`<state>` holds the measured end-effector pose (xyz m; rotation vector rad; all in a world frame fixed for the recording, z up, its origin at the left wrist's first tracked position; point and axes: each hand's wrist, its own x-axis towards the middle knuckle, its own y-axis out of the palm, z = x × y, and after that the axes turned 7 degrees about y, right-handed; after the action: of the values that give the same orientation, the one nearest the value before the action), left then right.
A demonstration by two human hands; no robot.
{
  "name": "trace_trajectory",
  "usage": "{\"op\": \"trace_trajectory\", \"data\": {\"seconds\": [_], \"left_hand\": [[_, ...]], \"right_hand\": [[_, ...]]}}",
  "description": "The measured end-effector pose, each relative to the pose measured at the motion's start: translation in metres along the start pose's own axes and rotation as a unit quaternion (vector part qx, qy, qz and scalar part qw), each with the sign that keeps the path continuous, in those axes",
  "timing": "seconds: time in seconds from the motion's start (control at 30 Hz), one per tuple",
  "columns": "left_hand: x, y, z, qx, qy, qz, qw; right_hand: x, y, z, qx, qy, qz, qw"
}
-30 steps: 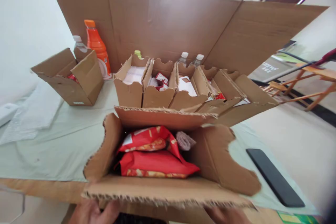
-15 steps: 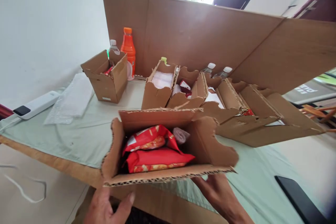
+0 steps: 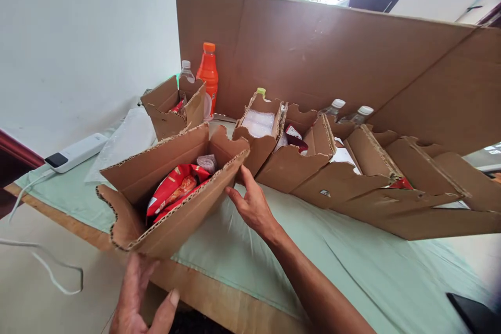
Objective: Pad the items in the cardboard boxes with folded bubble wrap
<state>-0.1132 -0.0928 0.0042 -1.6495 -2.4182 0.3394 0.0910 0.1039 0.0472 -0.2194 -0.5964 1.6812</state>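
An open-topped cardboard box (image 3: 183, 219) with wavy cut ends stands askew near the table's front edge. Inside lie red snack packets (image 3: 172, 193) and a rolled piece of bubble wrap (image 3: 207, 163). My left hand (image 3: 141, 297) is at the box's near left end, its fingers partly hidden under the cardboard and its thumb apart. At the far right end, the fingers of my right hand (image 3: 250, 201) press against the box's side, with the thumb lower down. Between them both hands hold the box.
Behind stands a row of cardboard boxes (image 3: 301, 169) with packed goods. Another box (image 3: 168, 122) sits back left beside an orange bottle (image 3: 209, 75). A tall cardboard panel (image 3: 313, 47) closes the back. Left are bubble-wrap sheets (image 3: 133, 133) and a white device (image 3: 76, 152); a black object (image 3: 472, 313) lies front right.
The box has moved left and turned, its right end now pointing away from me. My right hand has gone from beneath its front to its far right end. The view has shifted slightly left.
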Motion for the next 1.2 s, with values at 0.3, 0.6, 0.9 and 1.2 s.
{"op": "trace_trajectory", "data": {"seconds": [0.3,0.6,0.9,1.2], "left_hand": [[0.009,0.039,-0.002,-0.044,0.064,-0.007,0.997],[0.051,0.035,0.007,0.071,0.186,0.062,0.978],[0.157,0.065,-0.011,0.112,0.265,0.101,0.952],[0.213,0.113,-0.026,0.102,0.250,0.153,0.951]], "right_hand": [[0.039,0.042,-0.008,-0.013,-0.043,-0.078,0.996],[0.015,0.076,-0.035,0.110,0.023,-0.111,0.988],[0.016,0.079,-0.046,0.170,0.103,-0.124,0.972],[0.020,0.075,-0.043,0.194,0.097,-0.119,0.969]]}}
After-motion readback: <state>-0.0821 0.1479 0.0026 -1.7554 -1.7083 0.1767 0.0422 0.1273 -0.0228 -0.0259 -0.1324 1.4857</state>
